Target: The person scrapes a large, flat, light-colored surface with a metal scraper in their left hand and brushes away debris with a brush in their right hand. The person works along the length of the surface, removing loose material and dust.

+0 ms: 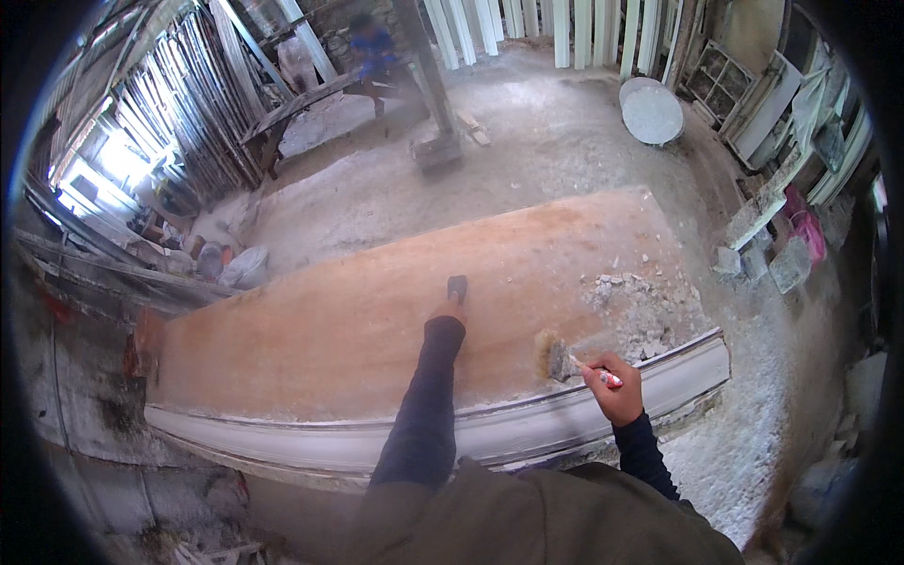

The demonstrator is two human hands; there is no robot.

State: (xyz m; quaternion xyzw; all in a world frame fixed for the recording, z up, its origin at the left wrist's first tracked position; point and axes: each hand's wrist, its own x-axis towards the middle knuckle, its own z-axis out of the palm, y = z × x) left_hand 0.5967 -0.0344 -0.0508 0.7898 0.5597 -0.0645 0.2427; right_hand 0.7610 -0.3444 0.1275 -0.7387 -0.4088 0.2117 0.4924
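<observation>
While the long orange-brown surface [311,320] spans the middle of the frame, a white moulded strip [527,431] runs along its near edge, and a heap of pale, crumbled fragments [642,306] lies at its right end. Right of centre, between heap and strip, is the broad brush with tan bristles [554,358]; a small dark block [457,286] lies at the centre. The step in hand appears to be brushing the surface; a further stroke would call for low, flat bristles. The right grip [617,391] is clamped around the brush handle, its forearm rising from the lower right. The left arm reaches straight up-frame; its grip [451,310] meets the block, though whether clamped cannot be told.
</observation>
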